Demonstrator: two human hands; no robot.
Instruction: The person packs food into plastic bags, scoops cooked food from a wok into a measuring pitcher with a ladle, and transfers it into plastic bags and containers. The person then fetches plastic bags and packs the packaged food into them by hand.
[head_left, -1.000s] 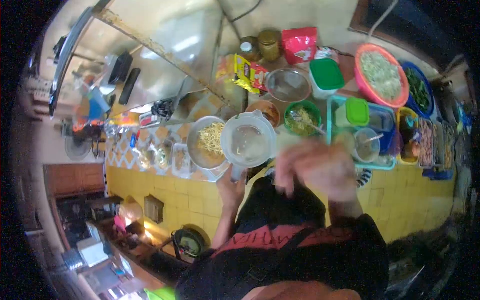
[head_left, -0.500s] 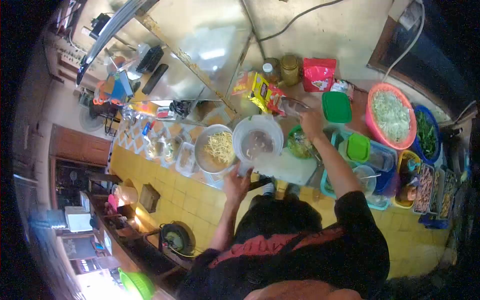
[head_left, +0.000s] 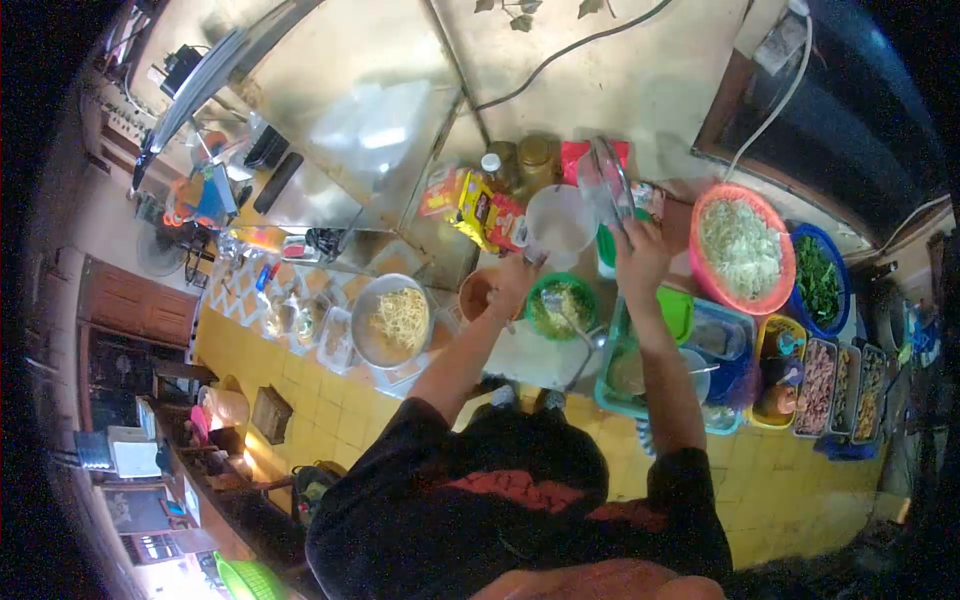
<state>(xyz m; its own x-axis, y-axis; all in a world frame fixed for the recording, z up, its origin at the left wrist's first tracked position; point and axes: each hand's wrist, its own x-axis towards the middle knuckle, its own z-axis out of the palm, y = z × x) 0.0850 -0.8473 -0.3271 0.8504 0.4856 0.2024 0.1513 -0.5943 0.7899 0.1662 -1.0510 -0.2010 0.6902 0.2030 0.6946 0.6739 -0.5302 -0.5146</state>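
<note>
My left hand is closed on the handle of a translucent white container, held above the back of the counter. Just right of it, my right hand grips a round metal strainer, which is tilted on edge beside the container. Below my hands are an orange-brown bowl and a green bowl of chopped greens with a spoon in it. A metal bowl of noodles sits to the left.
Further right are a turquoise basket, a pink basin of shredded cabbage, a blue basket of leaves and trays of chopped food. Yellow packets and jars stand at the back.
My left hand has carried the white container from beside the noodle bowl to the back right. My right hand has lifted the strainer up next to it.
</note>
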